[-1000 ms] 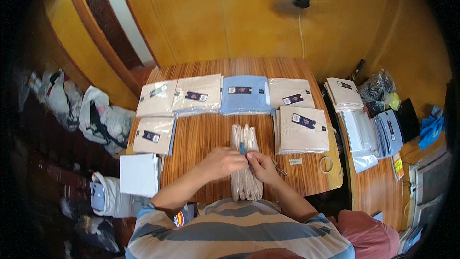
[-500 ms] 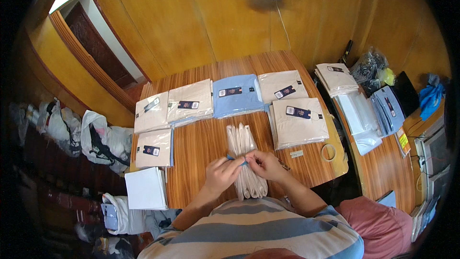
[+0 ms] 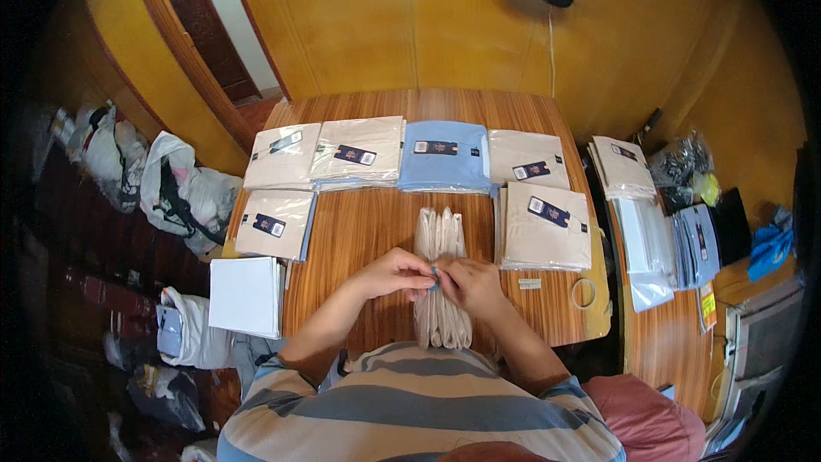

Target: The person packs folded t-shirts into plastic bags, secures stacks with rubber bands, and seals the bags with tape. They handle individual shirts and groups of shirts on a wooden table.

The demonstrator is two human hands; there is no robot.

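pinching a small blue piece point(image 3: 435, 276) between both hands | left hand point(image 3: 395, 273) and right hand point(image 3: 469, 285) are closing fingertips on it over the beige folded bundle point(image 3: 440, 282) | packaged garments point(image 3: 443, 154) are lying farther back on the wooden table point(image 3: 359, 231)

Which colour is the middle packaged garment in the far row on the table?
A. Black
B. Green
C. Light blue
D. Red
C: the light blue packet lies between cream packets, beyond the hands working on the pale bundle.
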